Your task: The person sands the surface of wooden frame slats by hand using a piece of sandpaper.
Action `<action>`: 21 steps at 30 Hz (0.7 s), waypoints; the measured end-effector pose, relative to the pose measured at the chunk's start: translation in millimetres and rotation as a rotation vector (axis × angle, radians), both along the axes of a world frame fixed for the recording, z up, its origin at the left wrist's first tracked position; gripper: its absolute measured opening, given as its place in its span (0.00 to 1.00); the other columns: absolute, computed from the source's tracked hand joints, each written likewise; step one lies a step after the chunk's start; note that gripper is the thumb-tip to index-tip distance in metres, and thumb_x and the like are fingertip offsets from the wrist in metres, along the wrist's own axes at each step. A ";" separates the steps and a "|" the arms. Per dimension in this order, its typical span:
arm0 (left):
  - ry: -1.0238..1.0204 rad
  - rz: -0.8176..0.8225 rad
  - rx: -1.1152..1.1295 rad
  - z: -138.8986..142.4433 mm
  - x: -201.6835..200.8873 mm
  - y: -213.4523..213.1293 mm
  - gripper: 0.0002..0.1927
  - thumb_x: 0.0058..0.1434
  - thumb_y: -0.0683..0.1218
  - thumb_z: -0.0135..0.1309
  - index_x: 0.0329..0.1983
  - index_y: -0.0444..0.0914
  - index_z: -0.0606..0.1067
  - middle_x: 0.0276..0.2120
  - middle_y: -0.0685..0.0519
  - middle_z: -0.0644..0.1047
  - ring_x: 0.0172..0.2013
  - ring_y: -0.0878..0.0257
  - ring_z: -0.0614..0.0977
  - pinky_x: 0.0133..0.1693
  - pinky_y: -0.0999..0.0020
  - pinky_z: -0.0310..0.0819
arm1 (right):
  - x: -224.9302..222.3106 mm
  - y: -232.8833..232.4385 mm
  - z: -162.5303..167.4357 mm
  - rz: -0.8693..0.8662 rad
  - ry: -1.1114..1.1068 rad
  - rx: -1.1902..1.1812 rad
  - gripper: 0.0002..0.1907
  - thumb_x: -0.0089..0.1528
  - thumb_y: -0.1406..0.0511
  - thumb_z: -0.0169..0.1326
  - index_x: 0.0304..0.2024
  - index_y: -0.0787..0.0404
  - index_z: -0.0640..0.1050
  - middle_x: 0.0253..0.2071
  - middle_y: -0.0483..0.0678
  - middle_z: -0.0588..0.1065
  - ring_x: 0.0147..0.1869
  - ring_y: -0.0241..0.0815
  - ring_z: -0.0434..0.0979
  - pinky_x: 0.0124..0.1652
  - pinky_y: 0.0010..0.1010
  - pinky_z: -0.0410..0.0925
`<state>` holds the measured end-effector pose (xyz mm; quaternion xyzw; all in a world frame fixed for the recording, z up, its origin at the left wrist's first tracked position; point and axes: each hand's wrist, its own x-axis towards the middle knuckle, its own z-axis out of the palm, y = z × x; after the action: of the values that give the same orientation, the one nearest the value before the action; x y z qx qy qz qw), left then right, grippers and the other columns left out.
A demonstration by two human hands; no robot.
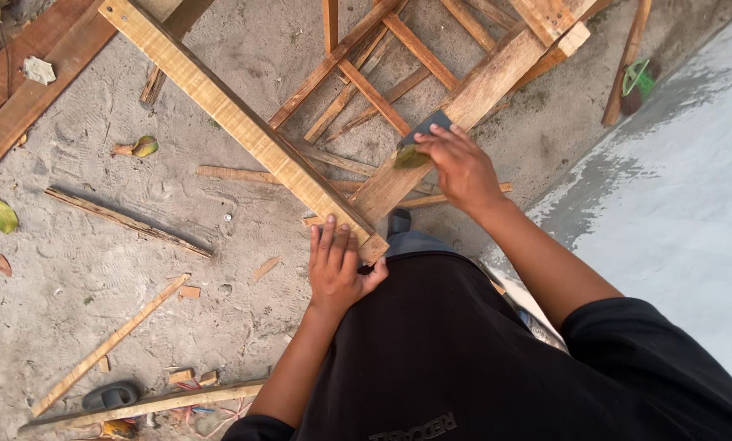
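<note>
My left hand (336, 265) rests flat on the near end of a long pale wooden plank (243, 122) that runs diagonally up to the far left. My right hand (457, 165) presses a small dark sheet with a greenish patch, like sandpaper (419, 139), onto a second plank (472, 98) that slants up to the right. The two planks meet in a corner close to my body. Thinner slats (374, 94) cross between them behind the corner.
Sandy ground (96, 245) lies to the left, strewn with loose sticks, wood offcuts and dry leaves. A long strip (137, 406) and a dark sandal (110, 396) lie at the bottom left. A pale concrete slab (676, 212) fills the right side.
</note>
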<state>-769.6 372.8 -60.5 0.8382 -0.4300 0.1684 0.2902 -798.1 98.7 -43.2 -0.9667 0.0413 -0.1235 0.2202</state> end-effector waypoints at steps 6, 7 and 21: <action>-0.009 0.092 -0.027 -18.2 -10.5 -10.2 0.31 0.59 0.61 0.64 0.48 0.30 0.74 0.52 0.40 0.75 0.65 0.42 0.72 0.68 0.34 0.56 | -3.0 5.1 -1.4 0.232 -0.006 0.023 0.12 0.69 0.69 0.47 0.51 0.58 0.79 0.61 0.49 0.76 0.70 0.51 0.72 0.72 0.50 0.58; -0.025 0.102 -0.043 -22.2 -10.6 -12.4 0.32 0.59 0.62 0.65 0.49 0.30 0.74 0.52 0.41 0.74 0.65 0.42 0.72 0.68 0.34 0.56 | -2.1 -0.7 -1.6 0.250 -0.020 0.021 0.12 0.69 0.71 0.46 0.51 0.58 0.79 0.62 0.49 0.77 0.70 0.51 0.72 0.71 0.49 0.57; -0.015 0.181 -0.017 -25.3 -19.4 -18.4 0.36 0.52 0.64 0.73 0.48 0.33 0.74 0.54 0.44 0.73 0.67 0.45 0.71 0.69 0.34 0.56 | -6.9 -43.2 -3.9 0.257 -0.061 0.069 0.12 0.73 0.71 0.44 0.55 0.58 0.77 0.62 0.51 0.77 0.71 0.54 0.72 0.71 0.47 0.56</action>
<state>-789.0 354.4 -85.8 0.8698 -0.3530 0.2039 0.2778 -805.0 55.5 -47.1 -0.9517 -0.0853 -0.1221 0.2686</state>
